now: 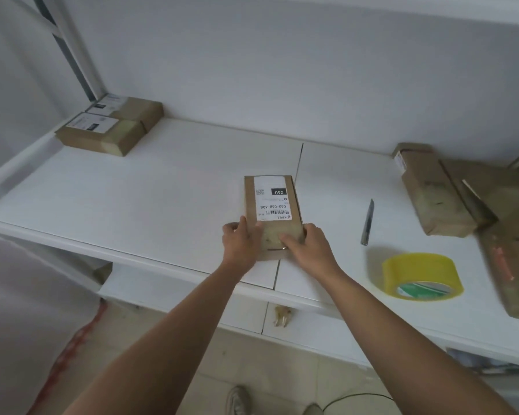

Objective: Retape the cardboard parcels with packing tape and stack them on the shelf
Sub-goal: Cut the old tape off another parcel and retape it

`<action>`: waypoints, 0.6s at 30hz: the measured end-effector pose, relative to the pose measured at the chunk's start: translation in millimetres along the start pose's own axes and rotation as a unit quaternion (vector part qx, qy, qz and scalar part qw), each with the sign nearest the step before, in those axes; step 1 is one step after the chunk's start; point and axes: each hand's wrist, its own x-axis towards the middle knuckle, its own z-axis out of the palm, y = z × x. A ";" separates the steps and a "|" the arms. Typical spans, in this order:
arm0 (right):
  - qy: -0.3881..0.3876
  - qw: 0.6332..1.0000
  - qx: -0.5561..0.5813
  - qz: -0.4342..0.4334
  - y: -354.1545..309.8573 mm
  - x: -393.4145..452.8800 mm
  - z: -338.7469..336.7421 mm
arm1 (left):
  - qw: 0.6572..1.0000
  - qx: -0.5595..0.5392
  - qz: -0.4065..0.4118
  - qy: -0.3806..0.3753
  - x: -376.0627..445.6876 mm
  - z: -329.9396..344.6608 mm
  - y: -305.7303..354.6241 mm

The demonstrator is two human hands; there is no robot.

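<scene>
A small cardboard parcel (272, 205) with a white shipping label lies flat in the middle of the white shelf board (150, 193). My left hand (242, 241) grips its near left corner, thumb on top. My right hand (307, 244) rests on its near right end, fingers pressing on the taped top. A yellow roll of packing tape (420, 275) stands on the board to the right. A box cutter (367, 222) lies between the parcel and the tape roll.
Two labelled parcels (111, 127) sit side by side in the far left corner by a shelf post (72, 52). Several more parcels (468, 196) are piled at the right end. A lower shelf and floor show below the board's front edge.
</scene>
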 end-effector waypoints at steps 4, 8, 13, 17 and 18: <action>0.022 0.999 -0.035 0.018 8.4 1.7 -1.8 | 0.993 0.053 0.100 0.012 -13.2 3.3 1.0; 0.031 0.997 -0.070 0.026 12.3 5.9 -2.9 | 0.965 0.108 0.227 0.070 -21.9 9.2 -4.1; 0.119 0.963 -0.205 -0.128 9.3 -4.2 -4.3 | 0.888 0.200 0.385 0.155 -23.4 16.3 -12.6; 0.098 0.916 -0.251 -0.297 18.5 -6.4 0.5 | 0.893 0.212 0.379 0.121 -22.8 17.1 -8.4; 0.092 0.914 -0.254 -0.303 20.5 -5.3 0.9 | 0.898 0.212 0.367 0.118 -21.8 17.5 -6.5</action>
